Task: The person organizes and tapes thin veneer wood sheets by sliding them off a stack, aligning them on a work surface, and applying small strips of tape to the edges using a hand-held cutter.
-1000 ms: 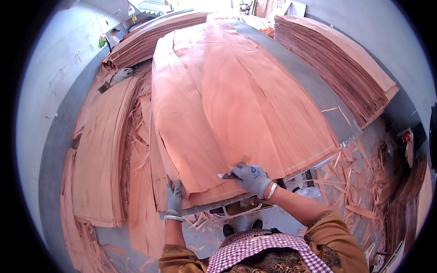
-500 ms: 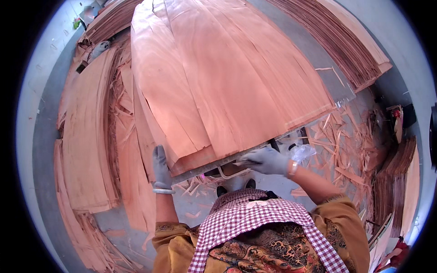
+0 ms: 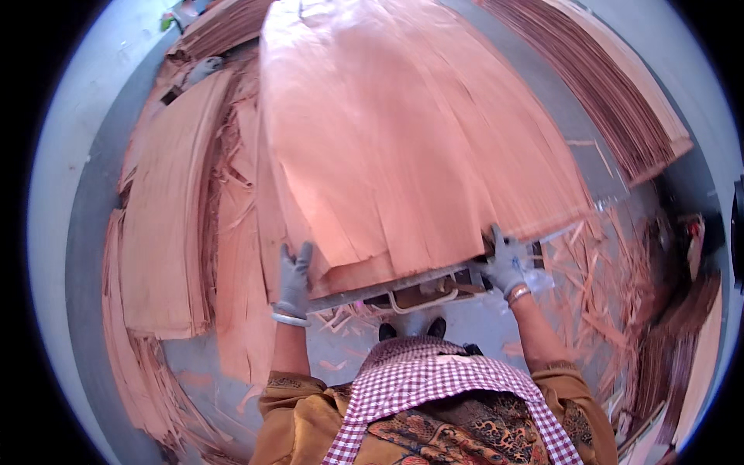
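Note:
Wide, thin sheets of reddish wood veneer (image 3: 434, 178) lie on a worktable (image 3: 341, 296), their near ends slightly uneven and split along the grain. My left hand (image 3: 294, 280), in a grey glove, is at the near left corner of the sheets with its fingers up and apart. At the near edge, right of the middle, my right hand (image 3: 505, 263) has its gloved fingers spread against the veneer's edge, beside a dark gap. Neither hand visibly grips anything. A bit of clear plastic (image 3: 539, 279) shows beside my right hand.
Stacked veneer (image 3: 167, 209) stands on the left, with torn strips beside it. Another tall stack (image 3: 597, 85) is at the far right, and more sheets (image 3: 674, 356) lean at the near right. Veneer scraps (image 3: 589, 302) litter the floor. A metal frame (image 3: 425, 301) juts out below the table edge.
My right hand has moved right along the near edge, and its fingers have spread upward. My left hand's fingers have opened apart. The whole view has shifted slightly.

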A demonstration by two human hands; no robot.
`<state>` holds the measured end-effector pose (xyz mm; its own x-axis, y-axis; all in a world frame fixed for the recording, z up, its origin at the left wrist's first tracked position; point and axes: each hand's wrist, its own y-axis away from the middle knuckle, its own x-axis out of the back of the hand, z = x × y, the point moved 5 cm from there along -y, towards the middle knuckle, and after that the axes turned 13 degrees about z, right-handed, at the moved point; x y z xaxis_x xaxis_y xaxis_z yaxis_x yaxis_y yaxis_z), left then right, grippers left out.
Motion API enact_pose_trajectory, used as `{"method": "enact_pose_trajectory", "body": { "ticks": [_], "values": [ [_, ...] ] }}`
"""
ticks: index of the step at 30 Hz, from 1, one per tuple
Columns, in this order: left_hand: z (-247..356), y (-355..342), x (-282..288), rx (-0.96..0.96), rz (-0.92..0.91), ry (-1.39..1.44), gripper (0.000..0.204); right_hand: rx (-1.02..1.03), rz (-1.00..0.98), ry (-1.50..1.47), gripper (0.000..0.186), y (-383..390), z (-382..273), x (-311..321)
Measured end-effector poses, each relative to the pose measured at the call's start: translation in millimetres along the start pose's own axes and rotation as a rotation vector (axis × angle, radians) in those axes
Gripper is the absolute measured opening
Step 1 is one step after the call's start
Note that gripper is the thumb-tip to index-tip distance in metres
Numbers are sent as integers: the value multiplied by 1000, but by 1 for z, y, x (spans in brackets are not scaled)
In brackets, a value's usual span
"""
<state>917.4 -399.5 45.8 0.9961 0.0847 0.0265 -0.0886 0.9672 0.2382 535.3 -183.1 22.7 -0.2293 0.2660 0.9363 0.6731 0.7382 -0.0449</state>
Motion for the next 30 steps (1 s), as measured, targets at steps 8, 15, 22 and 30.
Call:
{"method": "enact_pose_trajectory", "body": {
  "ticks": [8,15,22,30],
  "values": [
    [3,-2,-22,-127,-126,-1,66,183,-10,-535,80,-19,47,3],
    [-15,-9,-12,8,-167,185,58,-472,-232,-1191,47,-16,34,72],
    [37,12,-50,-141,-239,177,50,-421,-177,-886,20,-45,37,97],
    [56,85,-157,-278,-309,99,69,-399,30,-861,17,-61,136,135]
  ]
}}
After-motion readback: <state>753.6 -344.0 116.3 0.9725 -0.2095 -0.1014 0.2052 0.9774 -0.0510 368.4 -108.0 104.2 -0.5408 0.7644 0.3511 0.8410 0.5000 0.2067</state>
